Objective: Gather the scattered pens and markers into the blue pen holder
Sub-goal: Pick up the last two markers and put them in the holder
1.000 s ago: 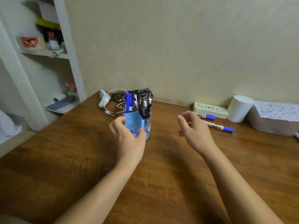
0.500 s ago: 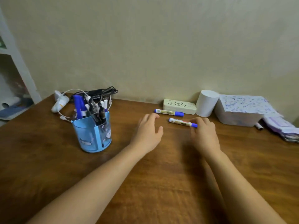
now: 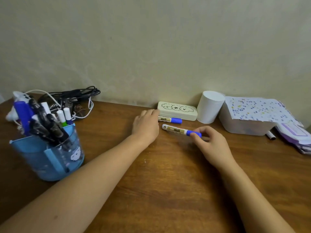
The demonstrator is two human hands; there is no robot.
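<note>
Right hand (image 3: 211, 145) now pinches the near marker's (image 3: 178, 131) blue cap in its fingers; left hand (image 3: 146, 126) has reached the far marker (image 3: 170, 119), fingers loosely spread.

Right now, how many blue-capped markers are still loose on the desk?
2. Far marker lies beside the cream case, at the left hand. Near marker has its cap pinched by the right hand. Others may be hidden.
</note>
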